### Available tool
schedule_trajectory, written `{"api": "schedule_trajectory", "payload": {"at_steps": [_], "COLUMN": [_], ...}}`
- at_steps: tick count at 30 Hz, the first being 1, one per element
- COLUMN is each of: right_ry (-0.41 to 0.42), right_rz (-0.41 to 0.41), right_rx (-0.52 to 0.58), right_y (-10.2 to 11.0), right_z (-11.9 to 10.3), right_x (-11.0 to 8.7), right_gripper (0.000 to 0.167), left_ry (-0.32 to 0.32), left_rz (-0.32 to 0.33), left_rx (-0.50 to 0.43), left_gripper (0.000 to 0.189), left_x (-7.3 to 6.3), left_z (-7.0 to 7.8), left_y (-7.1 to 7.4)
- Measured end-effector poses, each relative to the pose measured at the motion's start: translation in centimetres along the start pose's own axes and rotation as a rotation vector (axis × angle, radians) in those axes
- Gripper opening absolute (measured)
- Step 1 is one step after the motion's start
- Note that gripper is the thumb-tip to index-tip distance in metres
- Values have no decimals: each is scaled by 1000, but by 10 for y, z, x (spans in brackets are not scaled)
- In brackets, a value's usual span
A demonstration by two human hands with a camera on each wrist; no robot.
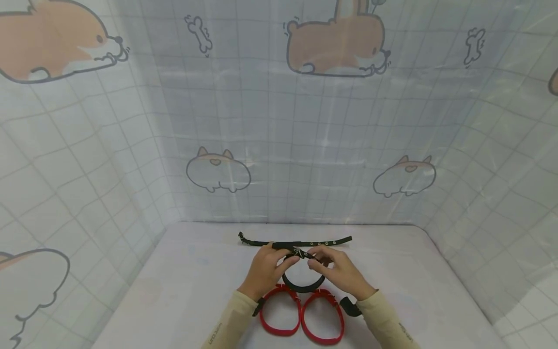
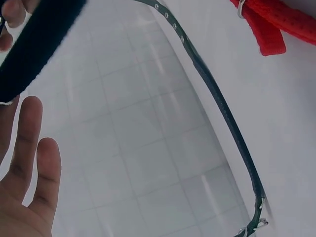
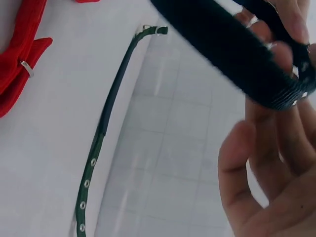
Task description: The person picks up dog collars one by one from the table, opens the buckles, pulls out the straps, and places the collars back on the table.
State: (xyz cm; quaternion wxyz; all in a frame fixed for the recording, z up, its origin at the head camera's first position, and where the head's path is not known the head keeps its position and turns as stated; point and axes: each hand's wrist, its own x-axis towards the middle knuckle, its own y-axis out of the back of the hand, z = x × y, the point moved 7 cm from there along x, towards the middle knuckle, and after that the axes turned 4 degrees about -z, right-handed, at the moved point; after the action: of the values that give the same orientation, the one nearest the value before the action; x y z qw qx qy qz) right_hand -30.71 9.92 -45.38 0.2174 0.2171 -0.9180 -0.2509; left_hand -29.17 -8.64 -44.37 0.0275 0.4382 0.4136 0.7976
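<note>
The step in hand looks to be fastening the dark looped collar (image 1: 301, 289), which both hands hold up over the middle of the worktop (image 1: 183, 291), between its left and right edges. The left hand (image 1: 263, 269) pinches the strap between thumb and fingers on one side of the buckle (image 1: 299, 252); the right hand (image 1: 342, 269) pinches it just on the other side. Both grips are close on the band itself, and in the left wrist view the two lowest fingers stand free of it. The ring is formed, yet whether the pin sits in a hole is too small to tell.

Along the far edge lies a dark strap (image 2: 225, 111), stretched out nearly straight and unfastened, its buckle end toward the left edge and its eyelets (image 3: 86, 183) toward the right. Nearer the person, the left red collar (image 1: 281, 332) and the right red collar (image 1: 329, 341) lie side by side as rings, touching or nearly so — these seem to be done.

The next move, I judge, calls for steadying the buckle with one hand while the other seats the pin and draws the loose end flat through. Pulling before the pin is home could let the ring slip wider. After that the far strap probably wants the same treatment — it alone has no loop.
</note>
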Motion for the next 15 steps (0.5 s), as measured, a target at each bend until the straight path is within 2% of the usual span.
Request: {"api": "schedule_trajectory", "payload": {"at_steps": [4,7,15], "right_ry": [-28,-24,42], "right_rz": [53,59,-41], "right_rx": [-20,10,60], "right_y": [0,0,-5], "right_z": [-3,-4,-4], "right_x": [2,2,3], "right_gripper": [26,23,20], "left_ry": [-37,-44,-73], "left_rz": [-9,-15,16], "left_rx": [-3,-6,29], "left_gripper": [25,25,27], "left_x": [2,2,0], "left_z": [5,7,5], "left_y": [-1,-1,2]}}
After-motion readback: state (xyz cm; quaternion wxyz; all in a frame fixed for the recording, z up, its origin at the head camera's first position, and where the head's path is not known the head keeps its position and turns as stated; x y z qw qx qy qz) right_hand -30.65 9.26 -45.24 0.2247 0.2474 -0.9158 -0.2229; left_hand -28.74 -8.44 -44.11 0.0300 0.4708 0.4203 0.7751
